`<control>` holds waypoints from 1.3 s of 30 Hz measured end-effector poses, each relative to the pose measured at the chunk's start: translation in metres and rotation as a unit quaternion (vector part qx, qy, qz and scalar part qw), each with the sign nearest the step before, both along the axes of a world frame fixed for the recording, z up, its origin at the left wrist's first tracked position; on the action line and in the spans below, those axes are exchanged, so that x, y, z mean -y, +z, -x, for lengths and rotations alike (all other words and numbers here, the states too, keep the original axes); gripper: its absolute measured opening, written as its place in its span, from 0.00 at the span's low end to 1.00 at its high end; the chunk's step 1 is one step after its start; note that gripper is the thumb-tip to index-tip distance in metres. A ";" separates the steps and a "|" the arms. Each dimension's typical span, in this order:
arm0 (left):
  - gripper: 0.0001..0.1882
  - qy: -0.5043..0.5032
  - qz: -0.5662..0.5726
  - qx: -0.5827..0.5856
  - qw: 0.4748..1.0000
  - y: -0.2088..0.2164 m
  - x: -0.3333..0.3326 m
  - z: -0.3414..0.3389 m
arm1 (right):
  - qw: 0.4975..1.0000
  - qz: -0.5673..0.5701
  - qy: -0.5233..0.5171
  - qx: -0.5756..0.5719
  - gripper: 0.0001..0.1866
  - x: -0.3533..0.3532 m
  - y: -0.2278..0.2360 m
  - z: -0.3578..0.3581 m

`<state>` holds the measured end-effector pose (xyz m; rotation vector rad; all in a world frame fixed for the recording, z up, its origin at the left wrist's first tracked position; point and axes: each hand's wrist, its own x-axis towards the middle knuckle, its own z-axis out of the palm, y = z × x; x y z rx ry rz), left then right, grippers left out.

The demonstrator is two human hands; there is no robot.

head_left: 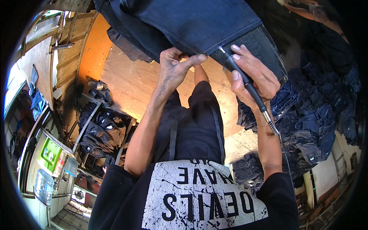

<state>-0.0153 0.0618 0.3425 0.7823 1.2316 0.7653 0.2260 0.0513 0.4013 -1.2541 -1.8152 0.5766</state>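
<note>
A dark blue denim garment (pixel 207 25) with a stitched seam and hem lies over a worn black board (pixel 257 48) at the top of the view. At the hem's near corner, my left hand (pixel 174 71) pinches the cloth edge, thumb on top; its other fingers are partly hidden. My right hand (pixel 258 76) holds a slim black pen-shaped rotary tool (pixel 251 90) between thumb and fingers. The tool's small metal tip is at the hem, close to the board; whether it touches the cloth I cannot tell. A spring sleeve and thin cable run from its rear end.
Piles of dark garments (pixel 303 119) fill the right side. More dark clothes (pixel 101 134) lie on a shelf at left, near some sandals (pixel 99 92). A wooden panel (pixel 130 84) is beneath the board. A green tray (pixel 50 155) and a clear water jug (pixel 44 186) stand far left.
</note>
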 end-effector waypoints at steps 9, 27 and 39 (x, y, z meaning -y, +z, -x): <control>0.13 0.012 -0.010 -0.001 1.000 -0.006 0.001 -0.004 | 0.999 0.015 0.050 0.007 0.15 -0.001 0.004 0.000; 0.26 0.148 -0.159 -0.062 0.974 -0.104 0.022 -0.059 | 0.999 0.024 0.025 -0.024 0.17 0.005 0.004 -0.020; 0.32 -0.076 -0.008 -0.116 0.990 -0.112 0.016 -0.027 | 0.998 0.015 0.049 -0.031 0.17 0.007 0.005 -0.020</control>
